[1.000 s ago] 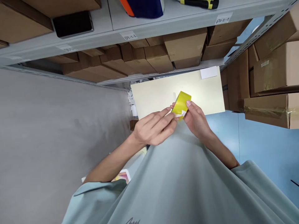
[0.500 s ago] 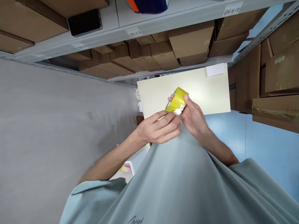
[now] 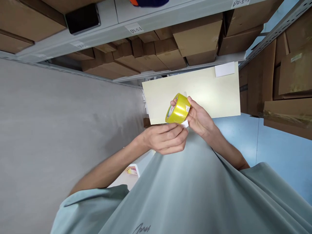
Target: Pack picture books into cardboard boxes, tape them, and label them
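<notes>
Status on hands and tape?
Right hand holding yellow tape roll. Left hand pinching small white piece just below roll. Nothing seen between hands and roll.

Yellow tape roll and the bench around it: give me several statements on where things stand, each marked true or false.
1. The right hand holds the yellow tape roll. True.
2. The left hand is empty. False: the left hand pinches a small white piece.
3. A flat black object lies on the upper shelf. True.
4. The white card is at the left end of the cream board. False: the white card is near its right end.
</notes>
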`<state>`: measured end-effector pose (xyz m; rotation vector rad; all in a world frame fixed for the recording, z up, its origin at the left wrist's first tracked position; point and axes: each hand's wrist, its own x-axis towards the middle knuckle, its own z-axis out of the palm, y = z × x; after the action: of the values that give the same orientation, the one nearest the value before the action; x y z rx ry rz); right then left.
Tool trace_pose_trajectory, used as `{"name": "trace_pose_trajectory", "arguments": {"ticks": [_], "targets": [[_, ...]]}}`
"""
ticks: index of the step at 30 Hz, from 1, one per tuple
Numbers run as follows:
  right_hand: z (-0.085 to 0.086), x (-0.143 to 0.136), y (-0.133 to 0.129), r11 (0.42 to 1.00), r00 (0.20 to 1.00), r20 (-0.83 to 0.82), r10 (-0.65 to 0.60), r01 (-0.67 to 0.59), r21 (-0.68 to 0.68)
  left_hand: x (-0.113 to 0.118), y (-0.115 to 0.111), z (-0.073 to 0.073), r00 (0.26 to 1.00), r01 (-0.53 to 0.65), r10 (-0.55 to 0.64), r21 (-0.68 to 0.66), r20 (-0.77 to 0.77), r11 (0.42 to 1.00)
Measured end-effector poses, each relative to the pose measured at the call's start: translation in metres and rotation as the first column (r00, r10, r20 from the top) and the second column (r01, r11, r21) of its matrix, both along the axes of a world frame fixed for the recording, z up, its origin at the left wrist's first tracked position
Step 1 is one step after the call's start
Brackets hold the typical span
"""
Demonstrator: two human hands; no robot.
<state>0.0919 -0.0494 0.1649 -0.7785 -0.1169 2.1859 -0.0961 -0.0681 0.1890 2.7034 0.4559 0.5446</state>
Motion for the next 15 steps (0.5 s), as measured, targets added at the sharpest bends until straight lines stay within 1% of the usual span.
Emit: {"name": "trace_pose_trajectory", "arguments": {"ticks": [3, 5, 6, 8, 10, 11, 13, 15], "targets": [[-0.005, 0.002, 0.004, 1.0, 1.0, -0.017, -0.025, 0.025, -0.012, 0.001, -0.006, 0.002, 1.0, 0.012, -0.015, -0.121, -0.025, 0.993], [-0.007, 0.004, 0.007, 0.999, 0.999, -0.037, -0.034, 0.033, -0.024, 0.004, -0.009, 0.005, 0.999, 0.04, -0.043, -0.154, -0.021, 0.987], [-0.009, 0.005, 0.008, 0.999, 0.998, -0.05, -0.033, 0.031, -0.029, 0.007, -0.011, 0.006, 0.998, 0.058, -0.059, -0.137, -0.004, 0.989], [-0.011, 0.007, 0.01, 0.999, 0.997, -0.077, -0.02, 0.017, -0.034, 0.014, -0.012, 0.01, 0.994, 0.096, -0.094, -0.042, 0.061, 0.994], [-0.014, 0.008, 0.01, 1.0, 0.995, -0.099, -0.004, 0.001, -0.028, 0.023, -0.012, 0.012, 0.984, 0.112, -0.118, 0.055, 0.131, 0.992], [-0.015, 0.009, 0.01, 1.0, 0.994, -0.106, 0.001, -0.003, -0.022, 0.027, -0.011, 0.013, 0.979, 0.115, -0.126, 0.075, 0.158, 0.991], [-0.018, 0.009, 0.01, 1.0, 0.993, -0.117, 0.001, -0.002, -0.007, 0.033, -0.012, 0.012, 0.972, 0.126, -0.135, 0.06, 0.191, 0.99], [-0.018, 0.009, 0.011, 1.0, 0.991, -0.131, -0.006, 0.007, 0.004, 0.036, -0.014, 0.01, 0.971, 0.142, -0.146, 0.035, 0.191, 0.989]]}}
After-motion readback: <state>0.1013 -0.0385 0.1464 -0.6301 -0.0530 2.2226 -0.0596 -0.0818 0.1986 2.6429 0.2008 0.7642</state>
